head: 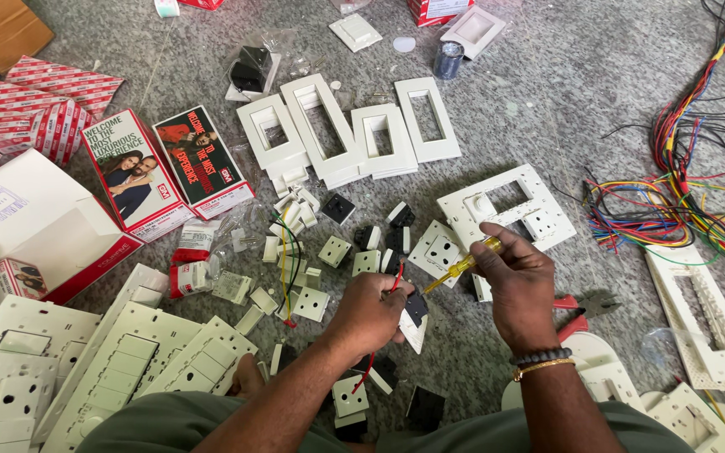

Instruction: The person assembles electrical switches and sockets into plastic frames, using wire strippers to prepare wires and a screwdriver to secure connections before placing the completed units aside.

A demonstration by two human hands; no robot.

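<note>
Hands (455, 294) amid scattered switch parts (320, 252), apparently

Four white rectangular plastic frame plates (350, 126) lie fanned on the grey speckled floor (547, 101). Left of them sit two red-edged printed cardboard boxes (165, 168); far right, a tangle of multicoloured insulated wires (681, 193); above, a small dark cylindrical roll (448, 60).

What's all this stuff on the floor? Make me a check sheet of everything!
Surface: grey speckled floor.
Job's things: white socket module with red wire; yellow screwdriver.
Clutter: white frames, loose modules, red boxes, switch plates, pliers.
Grippers: left hand holds the module; right hand holds the screwdriver.
Cables: coloured wire bundle.
Surroundings: nothing seen.
</note>
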